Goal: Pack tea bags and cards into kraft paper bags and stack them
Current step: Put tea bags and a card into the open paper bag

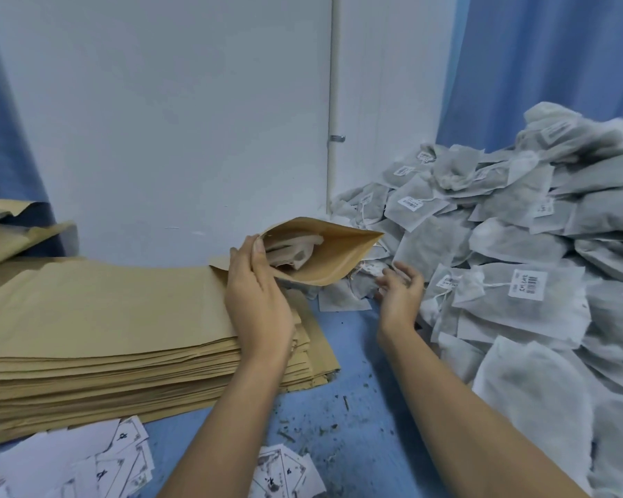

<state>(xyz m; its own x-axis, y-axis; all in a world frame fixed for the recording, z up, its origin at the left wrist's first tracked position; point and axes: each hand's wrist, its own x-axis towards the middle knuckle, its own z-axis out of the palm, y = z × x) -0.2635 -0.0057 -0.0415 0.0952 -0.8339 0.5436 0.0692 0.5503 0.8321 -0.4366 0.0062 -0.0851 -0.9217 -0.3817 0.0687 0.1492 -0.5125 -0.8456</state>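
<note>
Kraft paper bag (333, 257) is held up above the right end of the flat bag stack (105, 318), mouth gaping toward the camera and to the right, tilted. Left hand (258, 292) grips its near left edge: thumb on the rim, fingers wrapped around the outside, closed on the paper. Inside the open bag: pale tea bags (292, 255) sitting at the left of the mouth; count unclear. Right hand (401, 292) is just right of and below the bag, fingers loosely curled and spread, fingertips at the edge of the tea bag pile (518, 267); cannot tell whether it actually has one pinched, that area is blurred. Surface is a blue table top (353, 386) with dark crumbs and specks scattered on it between the arms. Stack of empty kraft bags lies flat on the left, many layers deep, with more kraft bags (11, 228) piled behind it at far left. Printed white cards (123, 458) are strewn along the near edge, a second cluster (285, 472) between the forearms. Tea bag heap fills the right side, grey-white sachets with strings and barcode tags, reaching up against a blue curtain (540, 59). White wall (159, 120) behind, with a vertical white pipe (333, 102) clipped to it.
</note>
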